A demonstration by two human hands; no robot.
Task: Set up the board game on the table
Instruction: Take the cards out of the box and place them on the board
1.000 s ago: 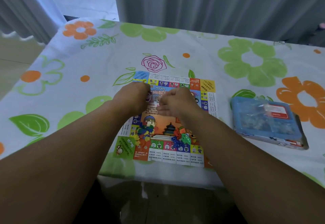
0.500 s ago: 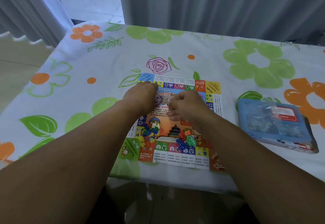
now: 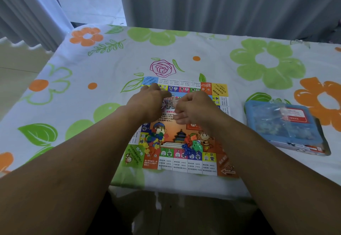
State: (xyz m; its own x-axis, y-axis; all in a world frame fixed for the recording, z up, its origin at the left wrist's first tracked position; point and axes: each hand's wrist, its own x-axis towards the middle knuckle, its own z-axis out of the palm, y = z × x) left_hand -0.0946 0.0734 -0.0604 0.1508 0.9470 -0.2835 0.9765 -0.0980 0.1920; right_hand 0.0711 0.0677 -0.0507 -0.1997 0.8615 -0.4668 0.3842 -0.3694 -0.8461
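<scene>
At the far left a pale curtain (image 3: 27, 13) is seen, hanging beside the table. The table is covered by a white tablecloth (image 3: 110, 64), printed with green and orange flowers and leaves.

The game board (image 3: 184, 162) is laid flat on the cloth, near the front edge of the table and about in the middle of the view. It is a square paper board with coloured fields along its border and a cartoon picture in the centre.

On the lower left part of the picture a small heap of mixed plastic pieces (image 3: 154, 140) is placed, in yellow, blue, green and red.

The left hand (image 3: 147, 101) is held over the upper left part of the board, with the back turned to the camera and the fingers curled downwards. The right hand (image 3: 195, 109) is held just beside it, over the centre, with its fingers also curled toward the left hand. The fingertips of both hands are brought close together, but what is pinched between them, if anything, cannot be told, because it is hidden by the hands.

To the lower right of the centre a second heap of pieces (image 3: 192, 146) is found, mostly blue, green and red.

Well apart from the board, on the right, a flat blue box (image 3: 284, 125) in clear plastic wrap is lying on the cloth. Behind the table a grey curtain (image 3: 221, 3) is hanging.
</scene>
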